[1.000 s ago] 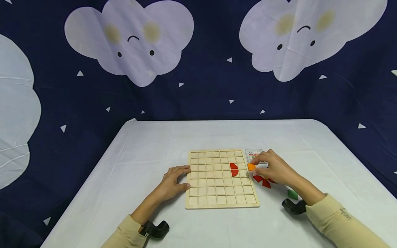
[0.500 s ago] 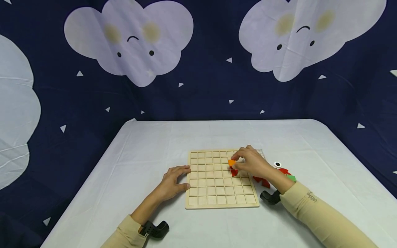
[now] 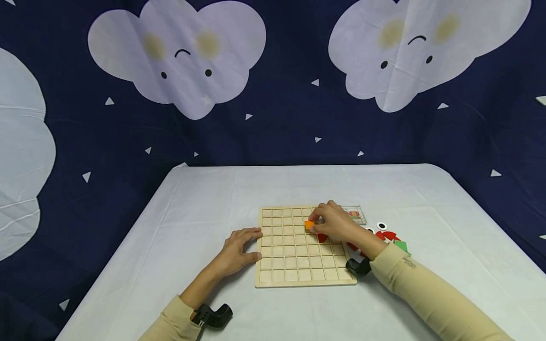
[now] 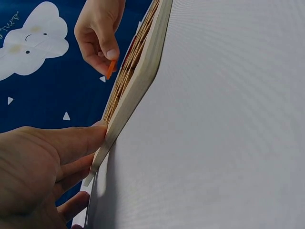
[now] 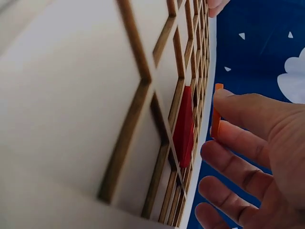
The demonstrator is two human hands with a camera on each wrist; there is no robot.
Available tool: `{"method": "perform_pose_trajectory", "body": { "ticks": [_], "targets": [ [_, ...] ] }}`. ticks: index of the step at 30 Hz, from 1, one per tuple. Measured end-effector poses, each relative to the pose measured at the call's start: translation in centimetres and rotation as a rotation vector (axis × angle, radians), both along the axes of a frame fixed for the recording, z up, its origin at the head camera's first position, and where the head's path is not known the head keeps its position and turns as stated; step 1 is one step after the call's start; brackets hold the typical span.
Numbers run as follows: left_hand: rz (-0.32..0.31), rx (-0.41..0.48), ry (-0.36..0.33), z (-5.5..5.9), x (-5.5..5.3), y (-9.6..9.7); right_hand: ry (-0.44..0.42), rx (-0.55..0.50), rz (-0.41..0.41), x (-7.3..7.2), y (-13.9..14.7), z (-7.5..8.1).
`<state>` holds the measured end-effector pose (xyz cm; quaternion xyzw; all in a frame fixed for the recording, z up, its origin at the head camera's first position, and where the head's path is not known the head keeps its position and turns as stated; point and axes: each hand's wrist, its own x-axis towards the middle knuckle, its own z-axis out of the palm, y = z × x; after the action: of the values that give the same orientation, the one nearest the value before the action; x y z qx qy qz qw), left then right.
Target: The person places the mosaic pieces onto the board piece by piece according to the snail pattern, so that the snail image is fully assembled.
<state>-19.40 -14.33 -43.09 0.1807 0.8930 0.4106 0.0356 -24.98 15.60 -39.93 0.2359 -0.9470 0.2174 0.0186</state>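
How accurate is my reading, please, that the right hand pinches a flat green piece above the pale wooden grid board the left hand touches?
Only the colour is wrong: the right wrist view shows the right hand pinching a flat orange piece.

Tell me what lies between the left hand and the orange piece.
In the head view, bare cells of the wooden grid board lie between the left hand and the orange piece, with no other piece there.
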Motion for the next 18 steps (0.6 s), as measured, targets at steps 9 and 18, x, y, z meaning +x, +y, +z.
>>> {"method": "perform_pose_trajectory", "body": {
  "ticks": [9, 18],
  "targets": [
    [0.000, -0.006, 0.000, -0.02, -0.01, -0.06, 0.004, 0.046, 0.000, -0.30, -0.25, -0.50],
    [0.002, -0.002, 0.002, -0.16, 0.01, -0.05, 0.021, 0.064, 0.015, -0.05, -0.25, -0.77]
  ]
}}
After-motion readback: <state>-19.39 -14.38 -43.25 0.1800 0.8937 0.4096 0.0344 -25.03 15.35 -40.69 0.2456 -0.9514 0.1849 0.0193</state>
